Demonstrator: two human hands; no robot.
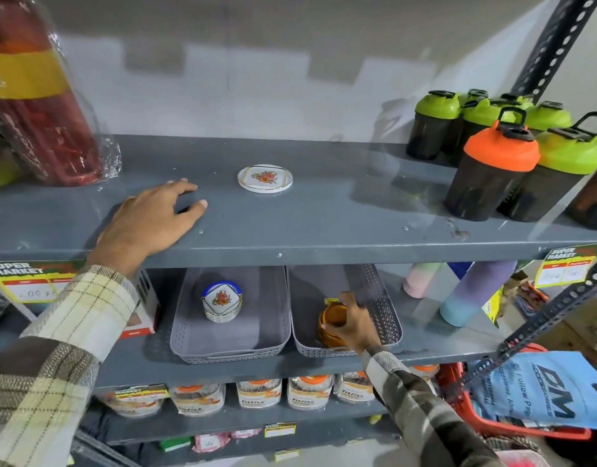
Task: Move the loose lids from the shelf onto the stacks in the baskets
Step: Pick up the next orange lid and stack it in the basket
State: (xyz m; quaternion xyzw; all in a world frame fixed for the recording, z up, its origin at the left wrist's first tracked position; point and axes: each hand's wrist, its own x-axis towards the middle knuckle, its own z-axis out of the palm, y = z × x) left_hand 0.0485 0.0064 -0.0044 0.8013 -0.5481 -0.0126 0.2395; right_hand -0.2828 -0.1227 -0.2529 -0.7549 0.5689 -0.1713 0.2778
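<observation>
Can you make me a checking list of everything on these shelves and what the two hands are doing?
Surface: grey metal upper shelf, mostly bare.
Job's things: round white flowered lid loose on upper shelf; white flowered stack in left grey basket; orange stack in right grey basket.
Clutter: black shaker bottles with green and orange caps; wrapped red bottle.
Hands: left hand flat on shelf, empty; right hand fingers on orange stack.
Cables: nothing seen.
Surroundings: price labels, jars below.
</observation>
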